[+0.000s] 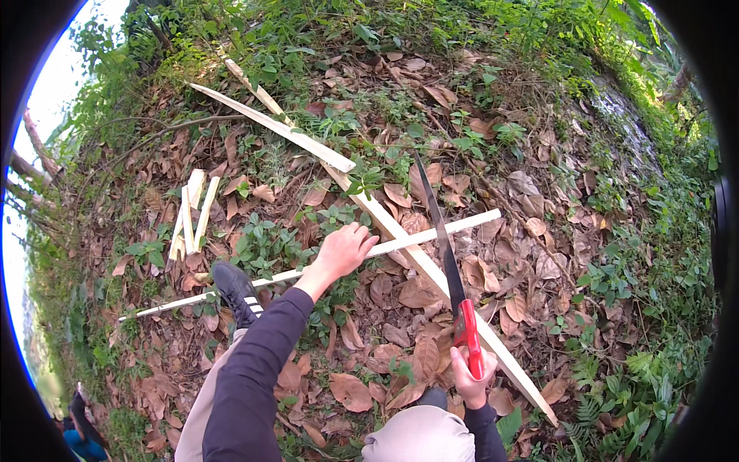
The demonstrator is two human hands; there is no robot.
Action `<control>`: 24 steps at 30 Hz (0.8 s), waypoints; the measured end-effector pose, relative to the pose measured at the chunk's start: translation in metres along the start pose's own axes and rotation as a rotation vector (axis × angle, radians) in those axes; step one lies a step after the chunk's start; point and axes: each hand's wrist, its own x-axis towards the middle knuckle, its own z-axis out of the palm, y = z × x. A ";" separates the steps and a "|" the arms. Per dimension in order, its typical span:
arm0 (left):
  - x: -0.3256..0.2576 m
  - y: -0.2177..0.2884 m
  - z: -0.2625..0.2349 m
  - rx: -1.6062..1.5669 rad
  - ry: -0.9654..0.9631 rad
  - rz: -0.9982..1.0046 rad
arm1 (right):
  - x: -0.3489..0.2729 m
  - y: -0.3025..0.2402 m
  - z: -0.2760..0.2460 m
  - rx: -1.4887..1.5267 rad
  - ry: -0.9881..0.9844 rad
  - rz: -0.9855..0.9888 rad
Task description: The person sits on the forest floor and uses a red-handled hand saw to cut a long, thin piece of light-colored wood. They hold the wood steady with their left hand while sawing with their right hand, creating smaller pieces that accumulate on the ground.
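Stick (pixel 419 237) looks light, stiff, splintery; grip best at frame centre, where the left hand (pixel 339 252) curls over it; right hand (pixel 471 373), lower right, clasps the saw (pixel 453 279).

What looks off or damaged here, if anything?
Nothing looks spilled or plainly broken. Mildly odd: the thin wooden strip under the left hand slants across a longer plank on leaf-littered ground, which looks makeshift. In view, the red-handled saw in the right hand overlaps that strip.

Red saw handle (pixel 466 329), pale cream wood strip (pixel 385 248), white-striped black shoe (pixel 234 289)
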 end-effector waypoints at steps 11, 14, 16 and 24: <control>0.001 0.019 0.041 -0.090 -0.220 -0.379 | -0.014 0.027 0.026 -0.134 -0.115 -0.064; -0.006 -0.005 0.060 -0.067 -0.206 -0.343 | -0.011 0.044 0.034 -0.170 -0.159 -0.120; -0.002 0.003 0.055 -0.111 -0.233 -0.401 | -0.008 0.046 0.035 -0.189 -0.164 -0.124; -0.007 0.024 0.032 -0.109 -0.167 -0.121 | -0.004 0.056 0.026 -0.207 -0.103 -0.091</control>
